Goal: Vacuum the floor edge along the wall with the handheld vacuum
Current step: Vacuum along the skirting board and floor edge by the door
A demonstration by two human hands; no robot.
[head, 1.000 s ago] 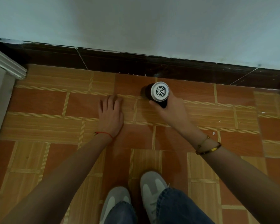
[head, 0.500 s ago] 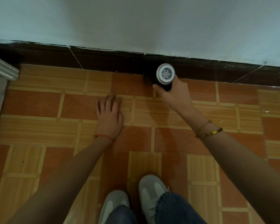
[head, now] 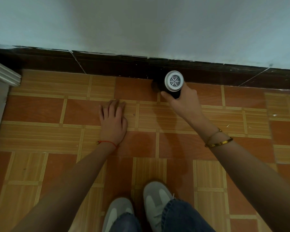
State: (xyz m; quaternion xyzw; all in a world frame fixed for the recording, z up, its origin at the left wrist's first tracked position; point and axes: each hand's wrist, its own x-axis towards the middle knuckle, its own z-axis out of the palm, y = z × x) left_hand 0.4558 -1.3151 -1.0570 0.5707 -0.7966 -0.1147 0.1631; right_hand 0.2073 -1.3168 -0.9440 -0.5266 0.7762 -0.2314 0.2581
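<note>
Right hand [head: 182, 104] is wrapped tight around the dark body of the handheld vacuum [head: 173, 84], whose white vented end cap faces the camera. Its front end sits at the floor's far edge, against the dark baseboard [head: 107, 64] below the pale wall [head: 141, 22]. Left hand [head: 113, 121] lies flat on the tiled floor [head: 40, 131], fingers together, holding nothing, beside the vacuum.
</note>
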